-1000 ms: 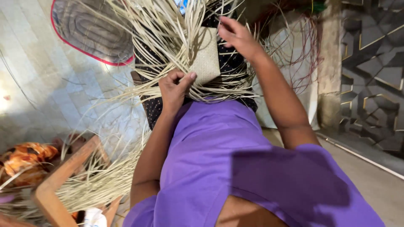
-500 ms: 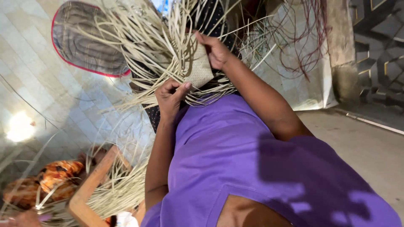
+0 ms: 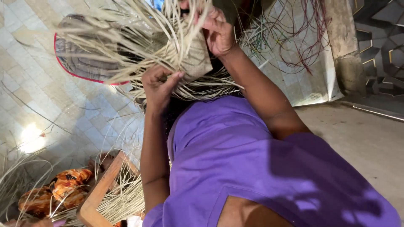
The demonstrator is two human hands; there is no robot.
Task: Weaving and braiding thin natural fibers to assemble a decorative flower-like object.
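Note:
A half-woven piece of pale straw [image 3: 191, 56] with many loose strands fanning out sits in front of me, above my purple shirt [image 3: 252, 168]. My left hand [image 3: 158, 86] grips its lower left edge among the strands. My right hand [image 3: 216, 31] holds the woven panel at its upper right side, fingers curled over it. Loose straw ends [image 3: 105, 38] spread to the left and partly hide the panel.
A grey mat with a red rim [image 3: 80, 63] lies on the tiled floor [image 3: 38, 96]. A wooden frame [image 3: 99, 193] with more straw and an orange patterned cloth [image 3: 59, 189] sit at lower left. Thin coloured strands [image 3: 303, 33] hang at upper right near a wall.
My right hand has slid along the woven panel towards its upper side, and the whole piece has shifted with the view. My left hand keeps its grip on the lower edge.

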